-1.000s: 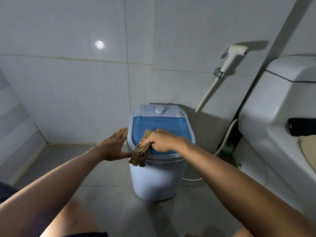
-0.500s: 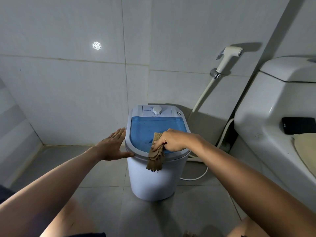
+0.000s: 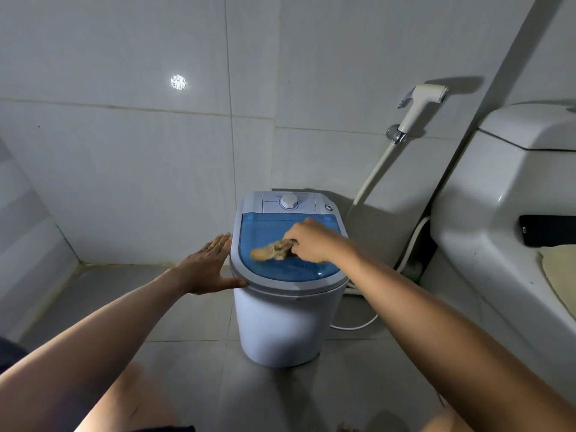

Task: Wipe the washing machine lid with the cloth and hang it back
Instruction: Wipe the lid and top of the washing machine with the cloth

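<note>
Gripping cloth (image 3: 271, 250) mid-lid (image 3: 265, 269), right hand (image 3: 307, 241); left hand (image 3: 205, 266) flat, fingers straight, against the machine's left rim.

We have one head view, looking forward and down from above at the near washing machine (image 3: 288, 307) before the far wall (image 3: 140, 166).

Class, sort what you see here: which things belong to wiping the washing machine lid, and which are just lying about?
Part of the job:
- cloth, gripped by the right hand
- blue lid
- washing machine, steadied by the flat left hand

Just lying about:
- spray nozzle on the wall
- toilet tank
- black phone
</note>
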